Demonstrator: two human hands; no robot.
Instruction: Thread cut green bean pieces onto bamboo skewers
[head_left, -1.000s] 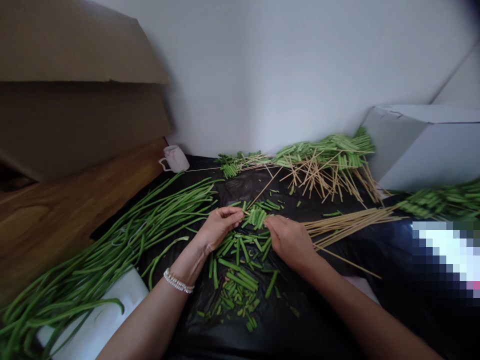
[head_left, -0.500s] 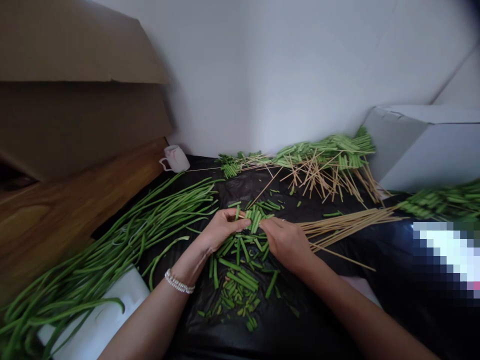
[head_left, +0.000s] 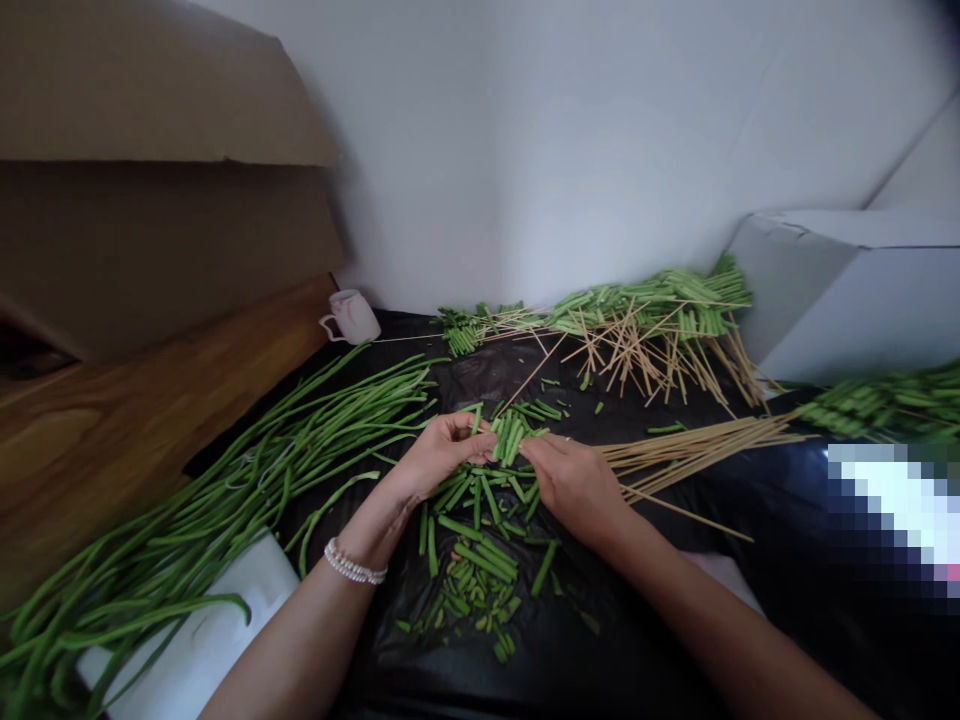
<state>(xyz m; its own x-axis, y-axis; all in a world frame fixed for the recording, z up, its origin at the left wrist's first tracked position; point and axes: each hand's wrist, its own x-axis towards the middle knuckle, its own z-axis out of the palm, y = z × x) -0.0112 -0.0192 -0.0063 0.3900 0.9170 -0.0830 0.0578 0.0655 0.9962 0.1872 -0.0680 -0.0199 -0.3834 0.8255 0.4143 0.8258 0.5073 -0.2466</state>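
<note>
A small bundle of cut green beans [head_left: 510,437] sits between my two hands, and a thin bamboo skewer [head_left: 532,376] rises from it towards the far right. My left hand [head_left: 444,453] pinches the bundle's left side. My right hand [head_left: 571,487] presses its fingertips against the right side. Under my hands lies a loose scatter of cut bean pieces [head_left: 480,560]. Long uncut green beans [head_left: 225,465] fan out to my left, and a bunch of bare skewers [head_left: 697,452] lies to the right of my right hand.
Skewered beans [head_left: 645,315] are heaped at the back on the black plastic sheet [head_left: 592,650], with more at the right edge. A white mug [head_left: 352,317], a cardboard box [head_left: 150,170] and a white box [head_left: 847,290] stand around it. A wooden surface [head_left: 97,430] lies left.
My hands have closed in from both sides onto the bean bundle, with the right hand shifted left. The heaps, skewers and mug stay in place.
</note>
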